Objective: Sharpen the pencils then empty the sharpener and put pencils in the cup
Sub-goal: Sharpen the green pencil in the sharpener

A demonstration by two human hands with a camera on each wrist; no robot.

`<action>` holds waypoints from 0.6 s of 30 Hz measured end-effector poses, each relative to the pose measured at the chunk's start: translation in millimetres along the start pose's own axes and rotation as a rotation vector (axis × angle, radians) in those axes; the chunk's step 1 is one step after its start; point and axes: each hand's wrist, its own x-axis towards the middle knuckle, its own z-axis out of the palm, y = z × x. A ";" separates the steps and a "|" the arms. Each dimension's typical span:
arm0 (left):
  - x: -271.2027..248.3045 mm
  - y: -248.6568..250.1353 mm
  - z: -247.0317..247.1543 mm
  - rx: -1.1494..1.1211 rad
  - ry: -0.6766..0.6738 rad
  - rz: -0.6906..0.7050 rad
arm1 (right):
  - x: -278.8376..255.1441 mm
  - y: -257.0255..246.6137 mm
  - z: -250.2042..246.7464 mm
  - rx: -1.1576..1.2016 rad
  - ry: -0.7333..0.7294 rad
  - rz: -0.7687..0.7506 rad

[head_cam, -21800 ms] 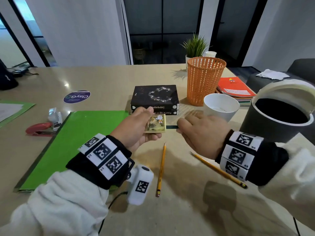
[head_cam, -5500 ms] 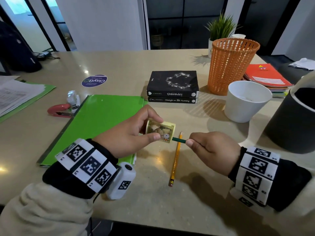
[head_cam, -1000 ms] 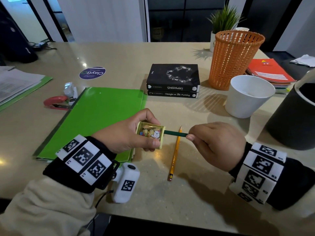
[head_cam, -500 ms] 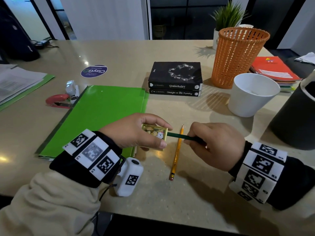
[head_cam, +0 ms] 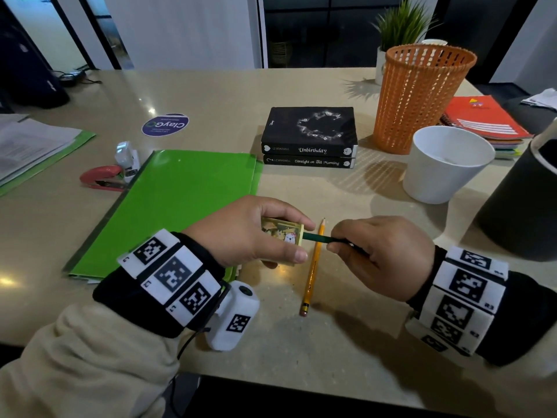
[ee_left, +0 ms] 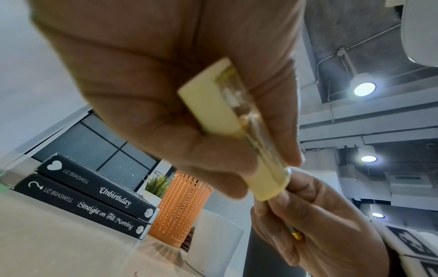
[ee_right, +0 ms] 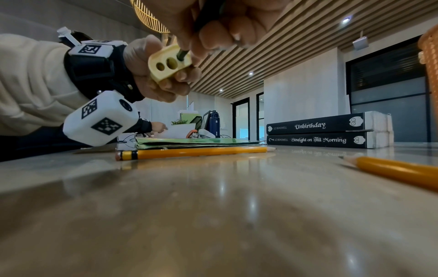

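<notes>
While the sharpener (head_cam: 283,235) is serving as the middle mark above the counter (head_cam: 331,342), a red stapler (head_cam: 102,178) is lying far to its left, and a green folder (head_cam: 168,203) is spreading between that stapler and the sharpener. Just left of the sharpener, the left hand (head_cam: 247,233) is gripping it, fingers curling over the top and thumb pressing along the near side, holding it clear of the counter. Beyond the sharpener, two black books (head_cam: 310,137) are sitting stacked. Entering the sharpener's right end, a green pencil (head_cam: 313,236) is pointing into one of its holes, and the right wrist view is showing two more holes beside it standing empty. Directly below that pencil, a yellow pencil (head_cam: 313,267) is lying flat, tip pointing away from the person. Right of the sharpener, the right hand (head_cam: 382,254) is pinching the green pencil, fingers curling tightly around the shaft. Another yellow pencil (ee_right: 398,171) is lying further right in the right wrist view. Far right and beyond the sharpener, a white cup (head_cam: 446,164) is standing upright, with an orange basket (head_cam: 419,98) standing behind it.
</notes>
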 end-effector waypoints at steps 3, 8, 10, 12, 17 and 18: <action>-1.7 1.1 1.1 0.008 0.007 0.003 | -1.5 -0.3 -1.0 0.005 -0.006 -0.004; -2.1 3.8 0.6 0.038 0.018 0.014 | -2.1 -0.8 0.6 0.034 -0.031 0.021; -2.7 4.0 -0.4 0.036 0.024 0.019 | -1.6 -1.8 0.4 0.033 -0.035 0.033; -3.2 3.6 -1.3 0.018 0.039 0.017 | -0.7 -3.2 -1.5 0.031 -0.042 0.035; -4.6 4.6 -5.3 -0.054 0.064 0.004 | 3.1 -4.6 -5.5 -0.019 0.002 0.053; -4.9 5.1 -5.8 -0.060 0.056 -0.003 | 2.9 -4.1 -5.5 -0.015 0.021 0.035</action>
